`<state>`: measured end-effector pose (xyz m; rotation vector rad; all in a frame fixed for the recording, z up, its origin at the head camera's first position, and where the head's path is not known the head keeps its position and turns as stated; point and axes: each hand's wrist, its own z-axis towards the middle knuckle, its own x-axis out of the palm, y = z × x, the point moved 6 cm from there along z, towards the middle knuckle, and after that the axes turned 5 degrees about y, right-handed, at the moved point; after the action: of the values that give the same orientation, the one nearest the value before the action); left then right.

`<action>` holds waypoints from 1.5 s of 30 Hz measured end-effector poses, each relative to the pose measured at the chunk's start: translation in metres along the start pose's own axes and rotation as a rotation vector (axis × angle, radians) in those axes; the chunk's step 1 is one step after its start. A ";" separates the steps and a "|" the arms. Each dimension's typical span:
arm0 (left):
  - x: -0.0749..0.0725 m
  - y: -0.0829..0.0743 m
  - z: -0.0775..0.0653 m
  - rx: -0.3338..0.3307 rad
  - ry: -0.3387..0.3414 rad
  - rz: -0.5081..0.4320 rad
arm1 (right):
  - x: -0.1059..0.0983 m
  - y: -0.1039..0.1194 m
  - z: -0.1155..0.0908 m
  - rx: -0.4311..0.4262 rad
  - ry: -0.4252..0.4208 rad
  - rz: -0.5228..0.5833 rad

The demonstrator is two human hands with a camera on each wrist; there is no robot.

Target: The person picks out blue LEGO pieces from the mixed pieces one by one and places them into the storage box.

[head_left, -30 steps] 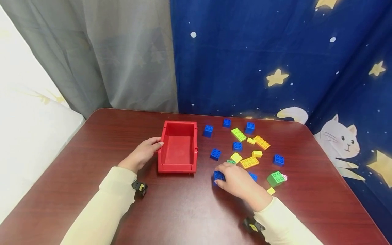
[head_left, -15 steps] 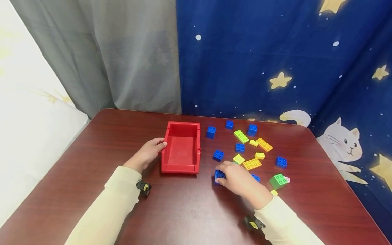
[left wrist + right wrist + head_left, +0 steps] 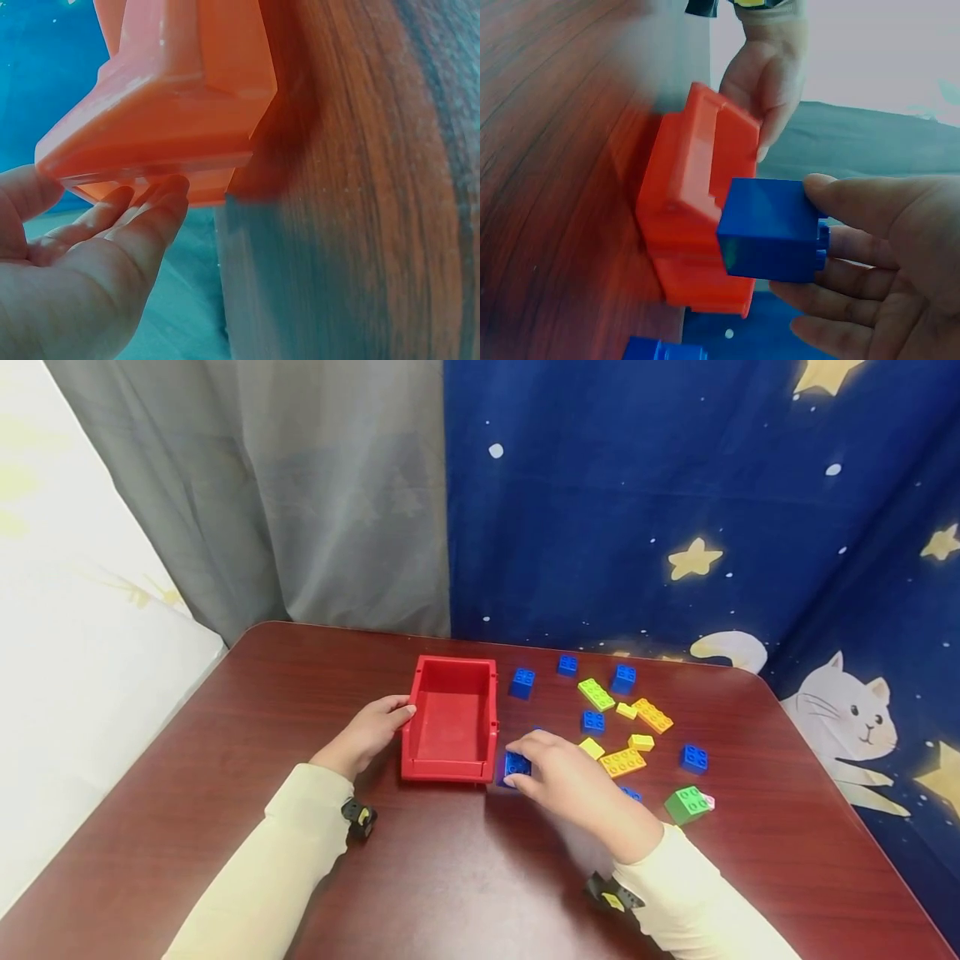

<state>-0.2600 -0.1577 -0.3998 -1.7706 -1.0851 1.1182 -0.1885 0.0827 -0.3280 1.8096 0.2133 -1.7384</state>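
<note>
A red plastic bin stands on the table in front of me. My left hand grips its left wall, thumb over the rim and fingers along the outside, as the left wrist view of the bin shows. Just off the bin's right front corner, my right hand pinches a blue building brick between thumb and fingers. In the right wrist view this brick is held by its studded end, overlapping the bin behind it.
Right of the bin lie loose building bricks: several blue ones, flat yellow and lime ones, and a green block. Behind the dark wooden table hang a grey curtain and a blue one.
My right hand has lifted the blue brick and carried it left, close to the bin's right side. The left hand still holds the bin; the whole head view has shifted slightly.
</note>
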 end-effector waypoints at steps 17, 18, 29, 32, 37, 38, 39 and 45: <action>0.001 -0.001 0.000 0.004 -0.015 0.017 | 0.004 0.032 0.026 -0.072 -0.123 0.157; 0.001 0.000 0.000 0.003 -0.016 0.020 | 0.005 0.034 0.028 -0.081 -0.122 0.152; 0.001 0.001 0.001 0.027 -0.023 0.050 | 0.019 0.049 0.049 -0.125 -0.141 0.102; 0.000 0.001 0.001 0.036 -0.026 0.051 | 0.022 0.050 0.055 -0.109 -0.133 0.084; 0.000 0.001 -0.001 0.032 -0.020 0.035 | 0.029 0.050 0.063 -0.081 -0.117 0.056; 0.000 0.001 -0.002 0.031 -0.019 0.033 | 0.031 0.050 0.064 -0.078 -0.116 0.052; 0.000 0.001 -0.002 0.029 -0.017 0.032 | 0.032 0.050 0.065 -0.074 -0.112 0.047; 0.001 0.000 -0.001 0.043 -0.016 0.042 | 0.040 0.049 0.071 -0.063 -0.075 0.018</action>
<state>-0.2591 -0.1573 -0.4000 -1.7615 -1.0302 1.1743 -0.2189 -0.0057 -0.3472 1.6929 0.2177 -1.7634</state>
